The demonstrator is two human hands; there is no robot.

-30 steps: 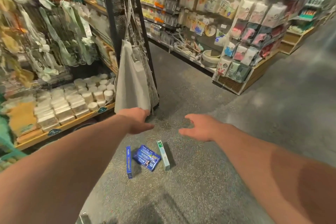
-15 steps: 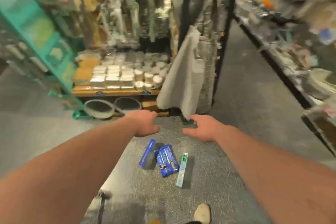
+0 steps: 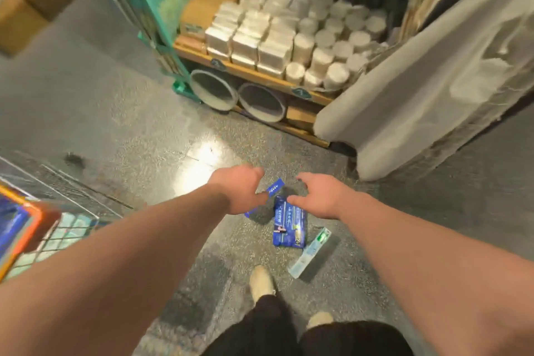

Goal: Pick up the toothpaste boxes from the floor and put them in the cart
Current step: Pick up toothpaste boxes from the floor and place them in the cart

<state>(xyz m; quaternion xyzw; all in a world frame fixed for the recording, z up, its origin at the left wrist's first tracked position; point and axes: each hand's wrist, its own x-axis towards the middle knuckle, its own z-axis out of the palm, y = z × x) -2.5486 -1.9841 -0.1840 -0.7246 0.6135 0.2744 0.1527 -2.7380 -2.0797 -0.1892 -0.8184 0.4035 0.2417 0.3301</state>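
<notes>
The speckled grey floor [image 3: 115,113] is filling more of the view than half a second ago, as the person is bending lower over it. The pale hanging cloth [image 3: 433,72] is sliding off to the right, and the wooden shelf [image 3: 251,71] of white packs is standing along the floor's far edge. A wire cart [image 3: 66,234] with an orange rim is coming into sight at the floor's left edge, where none showed before. Two pale shoes [image 3: 261,280] are showing, against one earlier.

Both hands are dropping closer to the boxes. The left hand [image 3: 237,191] is hanging open over the slim blue box [image 3: 276,186], covering its middle. The right hand [image 3: 320,196] is spreading open just above the wide blue box [image 3: 289,224]. Neither is holding anything.

Three toothpaste boxes are lying on the floor, well short of that far edge: the two blue ones and a white-green box [image 3: 310,251] nearest the shoes, arranged as before.
</notes>
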